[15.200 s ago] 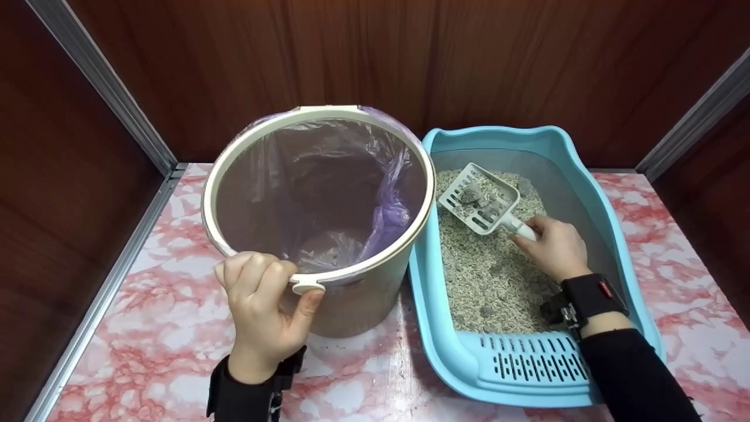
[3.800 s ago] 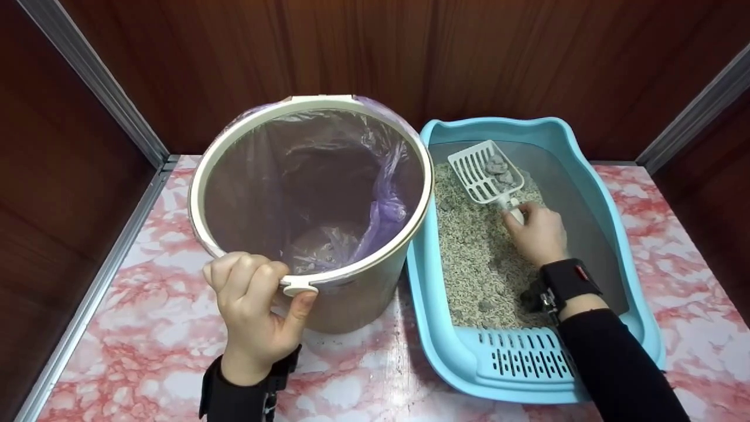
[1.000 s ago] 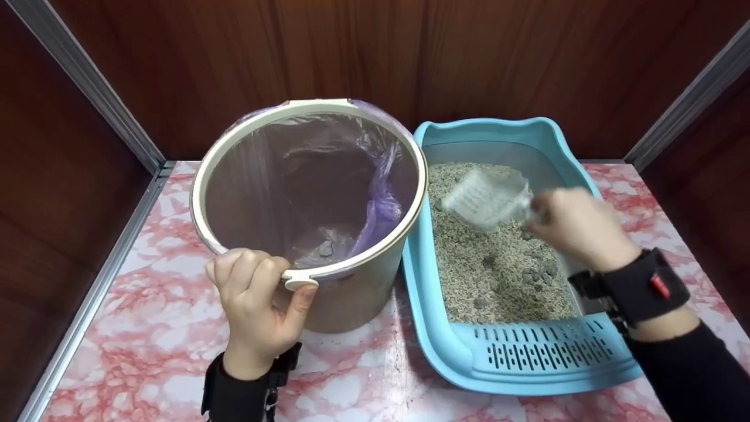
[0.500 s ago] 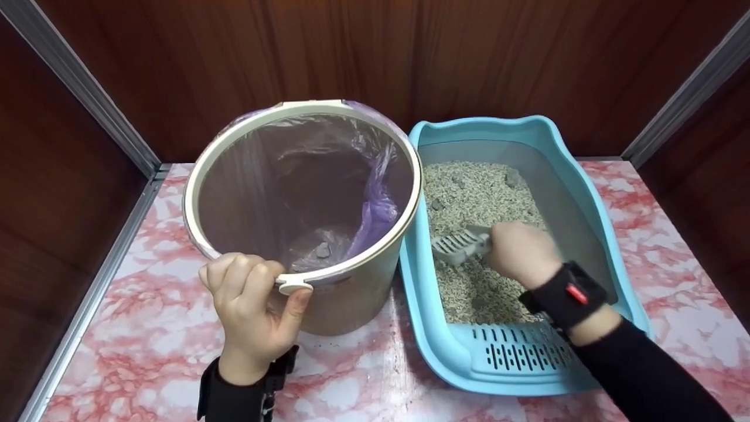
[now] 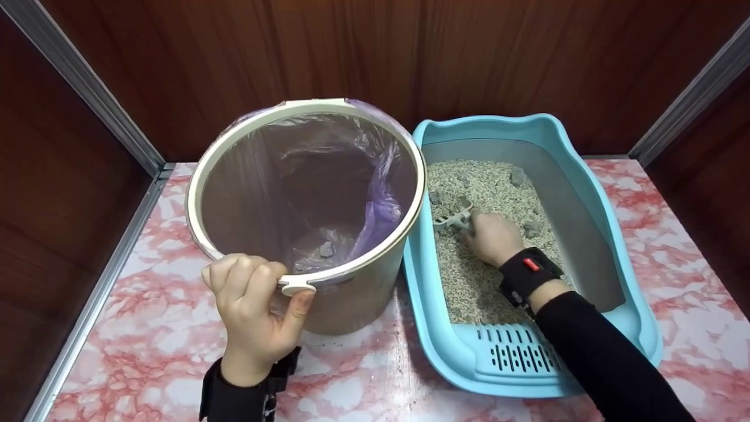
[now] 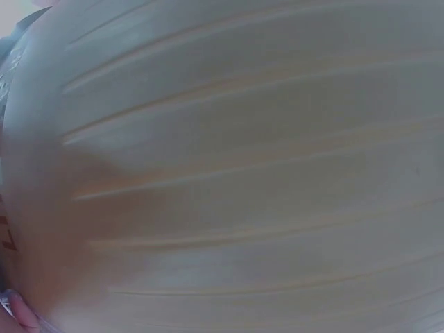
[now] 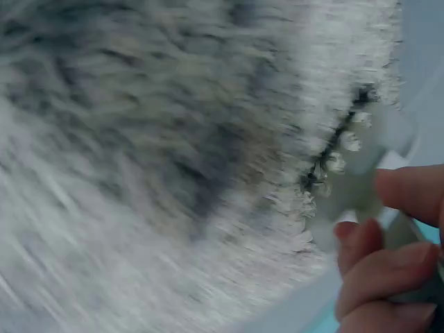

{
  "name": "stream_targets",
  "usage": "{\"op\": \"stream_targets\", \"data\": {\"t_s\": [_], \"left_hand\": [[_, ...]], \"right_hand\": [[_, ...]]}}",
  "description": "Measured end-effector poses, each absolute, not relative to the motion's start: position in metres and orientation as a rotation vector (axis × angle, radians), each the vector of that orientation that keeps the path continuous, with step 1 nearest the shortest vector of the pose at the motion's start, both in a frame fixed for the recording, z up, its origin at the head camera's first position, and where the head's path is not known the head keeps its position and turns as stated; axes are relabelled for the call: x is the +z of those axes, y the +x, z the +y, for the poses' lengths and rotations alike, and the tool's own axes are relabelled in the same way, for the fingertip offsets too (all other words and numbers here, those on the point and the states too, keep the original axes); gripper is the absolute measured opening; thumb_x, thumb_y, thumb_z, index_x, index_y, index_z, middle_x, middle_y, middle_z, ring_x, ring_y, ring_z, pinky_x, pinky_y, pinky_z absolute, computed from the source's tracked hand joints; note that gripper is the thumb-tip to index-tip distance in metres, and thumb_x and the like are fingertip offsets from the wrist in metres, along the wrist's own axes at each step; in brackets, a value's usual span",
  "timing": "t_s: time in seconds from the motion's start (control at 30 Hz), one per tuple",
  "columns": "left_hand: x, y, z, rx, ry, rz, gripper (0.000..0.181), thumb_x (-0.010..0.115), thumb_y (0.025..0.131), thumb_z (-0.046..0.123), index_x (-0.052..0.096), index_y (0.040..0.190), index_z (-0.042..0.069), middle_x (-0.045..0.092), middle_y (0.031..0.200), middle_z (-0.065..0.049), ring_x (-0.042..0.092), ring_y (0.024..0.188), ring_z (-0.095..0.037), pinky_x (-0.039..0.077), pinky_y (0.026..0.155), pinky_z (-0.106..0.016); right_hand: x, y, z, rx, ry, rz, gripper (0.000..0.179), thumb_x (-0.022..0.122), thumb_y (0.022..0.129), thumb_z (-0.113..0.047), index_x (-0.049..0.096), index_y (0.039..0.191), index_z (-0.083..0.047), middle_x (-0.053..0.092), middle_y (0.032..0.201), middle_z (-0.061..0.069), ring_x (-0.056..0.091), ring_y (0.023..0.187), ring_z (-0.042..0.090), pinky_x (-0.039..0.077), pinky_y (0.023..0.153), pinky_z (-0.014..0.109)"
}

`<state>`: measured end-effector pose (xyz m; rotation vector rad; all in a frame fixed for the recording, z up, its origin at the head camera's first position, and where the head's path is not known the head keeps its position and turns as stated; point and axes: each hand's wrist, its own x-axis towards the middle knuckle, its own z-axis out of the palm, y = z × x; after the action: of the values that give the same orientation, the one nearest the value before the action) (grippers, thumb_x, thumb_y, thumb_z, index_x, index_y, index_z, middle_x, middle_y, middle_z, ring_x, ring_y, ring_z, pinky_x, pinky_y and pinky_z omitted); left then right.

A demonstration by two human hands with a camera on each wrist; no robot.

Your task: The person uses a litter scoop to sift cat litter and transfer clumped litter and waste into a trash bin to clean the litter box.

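Note:
My left hand (image 5: 252, 319) grips the front rim of a round waste bin (image 5: 351, 305), fingers over the rim and thumb against the tab outside. A clear purple bag (image 5: 381, 217) lines the bin, and a grey clump (image 5: 326, 249) lies at its bottom. In the left wrist view the ribbed bin wall (image 6: 263, 166) fills the picture. My right hand (image 5: 495, 237) holds a pale litter scoop (image 5: 454, 219) by its handle. The scoop's head is tilted and partly sunk in the cat litter (image 5: 486, 187), close to the box's left wall. In the right wrist view the litter is blurred beside the fingers (image 7: 388, 277).
The blue litter box (image 5: 430, 351) stands against the bin's right side, with a slotted step (image 5: 521, 351) at its front. Several grey clumps, one a larger clump (image 5: 518, 176), lie on the litter. A wood-look wall (image 5: 351, 53) stands behind, and the tabletop (image 5: 345, 381) is red-and-white marbled.
Earlier the scoop carried clumps above the litter; a grey clump now shows in the bin. Since half a second ago the scoop has shifted slightly back and dipped into the litter. The left hand keeps its grip.

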<state>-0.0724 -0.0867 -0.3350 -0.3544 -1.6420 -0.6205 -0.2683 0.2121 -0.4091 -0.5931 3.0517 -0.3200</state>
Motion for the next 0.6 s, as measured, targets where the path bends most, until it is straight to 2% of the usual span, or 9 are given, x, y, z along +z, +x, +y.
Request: {"op": "stream_targets", "data": {"t_s": [0.17,0.43,0.6], "left_hand": [[-0.335,-0.073,-0.086,-0.634,-0.356,-1.641,0.054,0.052,0.094,0.055,0.049,0.069,0.007,0.042,0.068,-0.007,0.037,0.072,-0.031,0.02,0.073,-0.044],[-0.335,-0.072,-0.087,-0.632,-0.354,-1.639,0.054,0.051,0.094,0.055,0.049,0.069,0.007,0.042,0.068,-0.007,0.037,0.072,-0.031,0.02,0.073,-0.044],[-0.335,-0.072,-0.087,-0.631,-0.355,-1.636,0.054,0.052,0.094,0.055,0.05,0.07,0.007,0.042,0.068,-0.007,0.037,0.072,-0.031,0.02,0.073,-0.044]], "right_hand": [[-0.411,-0.268,0.222,-0.398,-0.612,3.031,0.019,0.065,0.092,-0.016,0.058,0.085,-0.001,0.055,0.068,0.008,0.051,0.055,0.022,0.046,0.051,0.039],[-0.399,-0.255,0.24,-0.491,-0.696,3.0,0.019,0.064,0.093,-0.014,0.057,0.081,-0.002,0.05,0.063,0.003,0.044,0.05,0.015,0.039,0.045,0.031],[-0.402,-0.253,0.251,-0.581,-0.763,3.146,0.018,0.065,0.094,-0.016,0.06,0.091,0.001,0.053,0.064,0.005,0.048,0.051,0.019,0.04,0.046,0.035]]}}
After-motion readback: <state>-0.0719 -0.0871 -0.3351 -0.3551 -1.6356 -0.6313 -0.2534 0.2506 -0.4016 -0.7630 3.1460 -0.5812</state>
